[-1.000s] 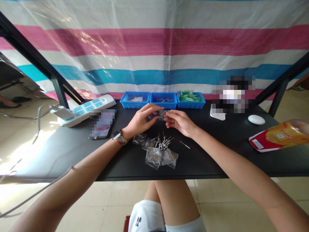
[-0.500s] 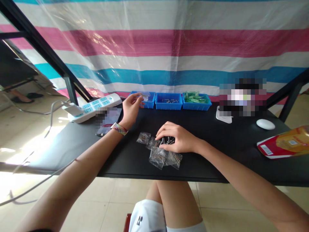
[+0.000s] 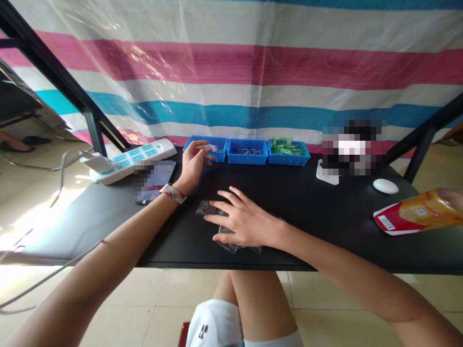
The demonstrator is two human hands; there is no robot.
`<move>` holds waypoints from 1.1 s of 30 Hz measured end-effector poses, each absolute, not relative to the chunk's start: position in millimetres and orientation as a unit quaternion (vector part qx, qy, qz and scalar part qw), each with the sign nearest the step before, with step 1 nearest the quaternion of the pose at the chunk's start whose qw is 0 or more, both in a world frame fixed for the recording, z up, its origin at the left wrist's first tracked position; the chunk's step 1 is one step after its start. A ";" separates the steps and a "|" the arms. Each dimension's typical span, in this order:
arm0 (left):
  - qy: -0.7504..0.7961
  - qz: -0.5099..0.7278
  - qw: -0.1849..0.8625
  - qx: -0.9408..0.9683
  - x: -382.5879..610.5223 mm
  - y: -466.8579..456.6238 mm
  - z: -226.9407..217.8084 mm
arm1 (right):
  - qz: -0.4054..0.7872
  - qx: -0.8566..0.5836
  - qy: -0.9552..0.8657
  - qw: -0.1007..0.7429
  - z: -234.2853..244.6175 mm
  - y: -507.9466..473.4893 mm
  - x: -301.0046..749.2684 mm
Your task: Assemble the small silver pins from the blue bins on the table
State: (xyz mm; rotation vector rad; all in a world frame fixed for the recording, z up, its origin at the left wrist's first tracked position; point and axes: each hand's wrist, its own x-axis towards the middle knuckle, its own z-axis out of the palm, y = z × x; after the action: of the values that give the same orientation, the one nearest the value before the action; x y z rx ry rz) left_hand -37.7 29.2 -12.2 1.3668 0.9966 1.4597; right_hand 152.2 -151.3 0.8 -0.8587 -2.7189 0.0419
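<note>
My left hand (image 3: 193, 161) reaches to the leftmost blue bin (image 3: 218, 150), fingers loosely apart at its rim; a small clear bag (image 3: 211, 147) lies in the bin just beyond the fingertips. My right hand (image 3: 243, 220) lies flat with spread fingers on the black table (image 3: 307, 212), covering a heap of small clear bags (image 3: 204, 208) and metal pins. A middle blue bin (image 3: 248, 152) holds metal pins, and a right blue bin (image 3: 288, 152) holds green pieces.
A white power strip (image 3: 126, 159) with a plugged adapter sits at the back left beside a phone (image 3: 154, 179). A white mouse (image 3: 385, 185) and a red and yellow packet (image 3: 419, 212) are at the right. Black frame legs slant at both sides.
My left hand carried a small bag from the centre to the leftmost bin and let it go there. My right hand dropped onto the heap and spread flat over it.
</note>
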 end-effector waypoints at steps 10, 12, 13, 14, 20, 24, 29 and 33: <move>0.403 0.578 0.398 0.587 -35.4 26.3 -13.2 | 0.037 -0.290 -0.936 0.195 -4.2 -142.4 154.8; 0.402 0.577 0.393 0.592 -35.1 26.6 -13.8 | 0.071 -0.297 -0.927 0.217 -4.0 -141.7 155.6; 0.402 0.576 0.391 0.595 -35.1 26.4 -13.8 | 0.096 -0.302 -0.919 0.235 -3.7 -141.1 156.2; 0.399 0.575 0.388 0.600 -35.0 26.0 -13.7 | 0.128 -0.308 -0.906 0.260 -3.4 -140.0 157.2; 0.351 0.524 0.314 0.710 -34.5 12.8 -7.2 | 0.457 -0.352 -0.673 0.463 -2.2 -118.5 172.3; 0.277 0.433 0.212 0.831 -31.2 -4.3 1.6 | 0.613 -0.321 -0.474 0.545 -2.7 -98.4 187.6; 0.212 0.411 0.171 0.870 -23.9 -18.1 5.8 | 0.658 -0.297 -0.388 0.573 -6.4 -86.3 198.0; 0.241 0.421 0.213 0.848 -21.2 -18.1 1.8 | 0.610 -0.355 -0.432 0.562 -12.5 -83.9 199.2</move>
State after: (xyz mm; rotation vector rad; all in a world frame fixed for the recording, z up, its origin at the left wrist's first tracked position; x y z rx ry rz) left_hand -21.2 -18.1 1.8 2.3545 0.6685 1.1696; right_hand 199.2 -83.9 -12.5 -0.8360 -1.0178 1.4369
